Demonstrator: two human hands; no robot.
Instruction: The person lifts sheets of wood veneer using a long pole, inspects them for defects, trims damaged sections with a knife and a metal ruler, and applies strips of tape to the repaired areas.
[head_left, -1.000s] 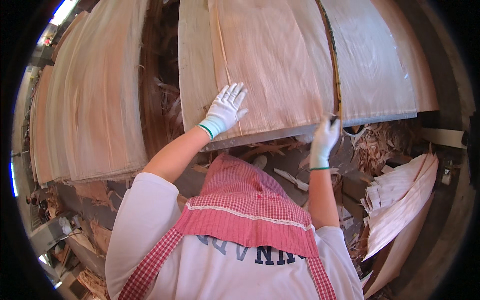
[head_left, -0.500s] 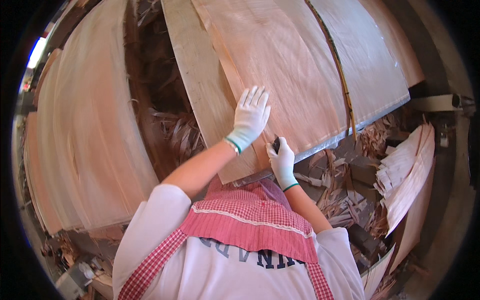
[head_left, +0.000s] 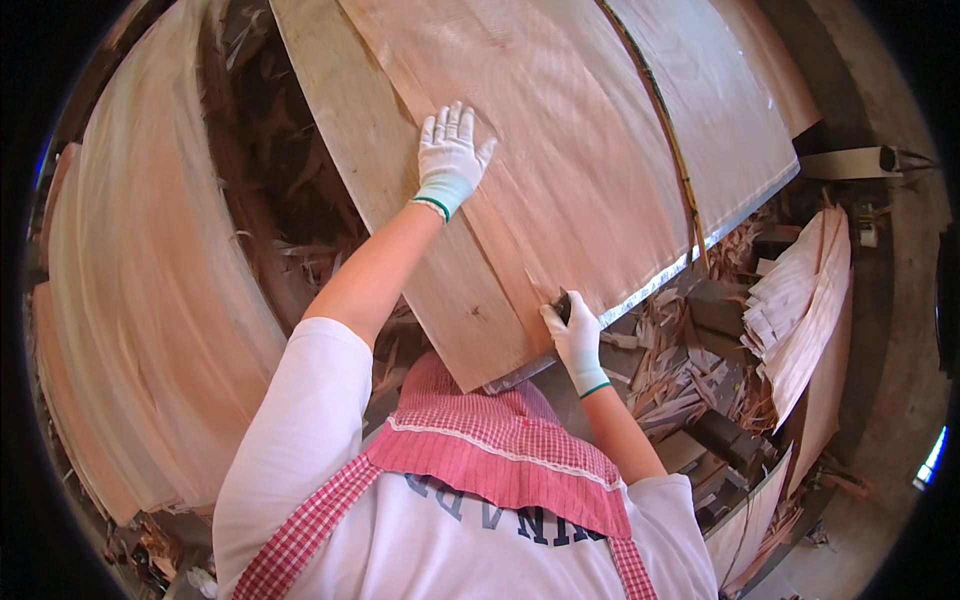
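My left hand (head_left: pixel 450 160), in a white glove with a green cuff, lies flat with fingers stretched out on a thin reddish wood veneer sheet (head_left: pixel 570 180). At the sheet's near edge, my gloved right hand (head_left: pixel 578 350) is closed round a small black tool (head_left: pixel 563 306); most of it is hidden in the hand, so its kind does not show. A paler wood sheet (head_left: pixel 385 215) lies beneath the reddish one and shows along its left side. The near corner of these sheets reaches my red checked apron (head_left: pixel 500 440).
A dark narrow stick (head_left: pixel 672 145) lies across the sheets on the right. Another veneer stack (head_left: pixel 150 280) stands to the left, beyond a dark gap with scraps. Torn veneer strips (head_left: pixel 655 375) litter the right side, near a curled veneer piece (head_left: pixel 805 310).
My left hand has slid farther away and to the left over the veneer, its arm straighter. The right hand stays closed at the near edge, slightly lower in view. The view has shifted somewhat.
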